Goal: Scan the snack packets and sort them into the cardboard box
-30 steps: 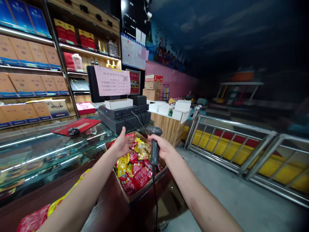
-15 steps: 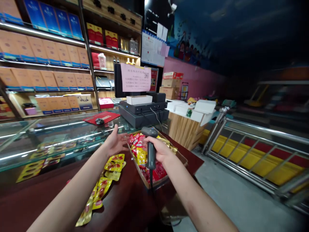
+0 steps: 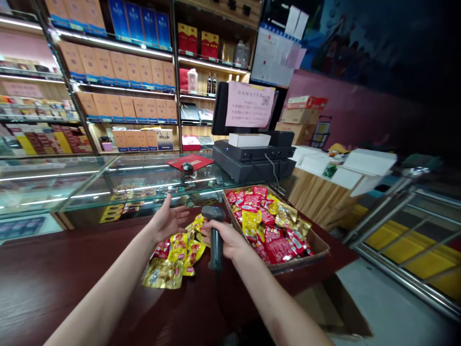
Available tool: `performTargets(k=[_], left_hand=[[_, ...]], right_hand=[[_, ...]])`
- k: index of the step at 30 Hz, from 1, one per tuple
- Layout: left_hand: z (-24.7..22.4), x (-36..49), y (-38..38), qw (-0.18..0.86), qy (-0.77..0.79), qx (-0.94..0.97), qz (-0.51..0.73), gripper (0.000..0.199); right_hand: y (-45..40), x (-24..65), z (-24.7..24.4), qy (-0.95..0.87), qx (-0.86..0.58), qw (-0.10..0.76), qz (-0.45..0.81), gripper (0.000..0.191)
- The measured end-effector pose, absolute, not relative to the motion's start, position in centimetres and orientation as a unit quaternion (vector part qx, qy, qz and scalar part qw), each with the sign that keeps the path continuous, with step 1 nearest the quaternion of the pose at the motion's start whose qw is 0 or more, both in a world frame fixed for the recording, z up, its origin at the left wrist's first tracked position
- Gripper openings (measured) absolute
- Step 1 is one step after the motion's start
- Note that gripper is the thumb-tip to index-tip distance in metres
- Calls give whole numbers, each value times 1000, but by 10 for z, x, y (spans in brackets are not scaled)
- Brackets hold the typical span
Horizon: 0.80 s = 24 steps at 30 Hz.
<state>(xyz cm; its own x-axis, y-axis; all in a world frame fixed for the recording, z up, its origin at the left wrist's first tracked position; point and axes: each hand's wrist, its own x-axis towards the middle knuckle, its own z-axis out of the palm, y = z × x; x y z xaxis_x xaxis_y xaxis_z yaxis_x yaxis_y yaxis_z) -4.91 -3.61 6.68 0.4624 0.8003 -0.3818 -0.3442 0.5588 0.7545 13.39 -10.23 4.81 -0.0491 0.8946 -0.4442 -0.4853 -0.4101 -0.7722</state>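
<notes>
My right hand [image 3: 225,238] is wrapped round the handle of a dark barcode scanner [image 3: 216,250], held above the dark red counter [image 3: 118,269]. My left hand [image 3: 168,222] has its fingers spread and holds nothing; it hovers at the upper left of a loose pile of yellow, gold and red snack packets [image 3: 165,273]. Part of the pile is hidden behind my hands. Just right of the scanner stands a shallow cardboard box [image 3: 324,250] full of red, yellow and gold packets [image 3: 281,245].
Behind are a glass display case [image 3: 144,175], a red mat [image 3: 198,161] with a mouse, and a till with a screen [image 3: 219,110] bearing a pink sheet. Shelves of boxes line the back. A metal railing [image 3: 406,218] and an open carton [image 3: 334,307] are at the right.
The view has swung left. The scanner and both hands have moved left relative to the box, from over its left part to the packet pile, which now looks bunched together.
</notes>
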Motion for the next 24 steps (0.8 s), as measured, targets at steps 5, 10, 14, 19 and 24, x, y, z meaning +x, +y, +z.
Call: performTargets(k=[5, 10, 14, 19, 24], left_hand=[[50, -71, -54, 775, 447, 280, 348, 85], [33, -84, -65, 740, 501, 296, 337, 83], [25, -86, -67, 730, 511, 297, 343, 75], [19, -72, -66, 748, 437, 330, 376, 47], [10, -44, -61, 724, 380, 361, 449, 37]], right_hand=[[-100, 105, 24, -206, -492, 453, 714, 7], [-95, 91, 7, -212, -485, 413, 742, 16], [-91, 87, 9, -190, -485, 426, 740, 9], [-92, 83, 19, -180, -447, 439, 758, 3], [-97, 94, 31, -214, -435, 506, 713, 11]])
